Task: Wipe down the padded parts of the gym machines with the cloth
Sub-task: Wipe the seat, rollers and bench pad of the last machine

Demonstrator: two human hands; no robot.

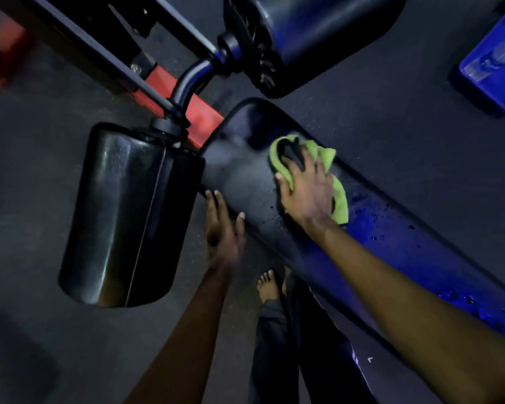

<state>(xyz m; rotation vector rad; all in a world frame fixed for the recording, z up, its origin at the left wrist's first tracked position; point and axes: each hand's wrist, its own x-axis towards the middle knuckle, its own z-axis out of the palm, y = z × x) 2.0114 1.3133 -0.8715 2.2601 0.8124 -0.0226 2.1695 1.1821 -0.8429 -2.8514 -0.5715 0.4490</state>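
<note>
Long black vinyl pad (239, 176) is wet with droplets. Right hand (306, 191) lies flat on it, fingers spread; left hand (223, 228) has straight fingers touching its near edge. Crumpled lime-green cloth (340, 199) is pinned under the right one, near the rounded end.

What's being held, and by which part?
Nothing is gripped: the right hand presses flat on the middle of the cloth; the left hand holds nothing.

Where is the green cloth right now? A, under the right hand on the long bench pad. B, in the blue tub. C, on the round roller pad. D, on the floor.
A: the right hand presses the green cloth flat onto the long bench pad.
</note>
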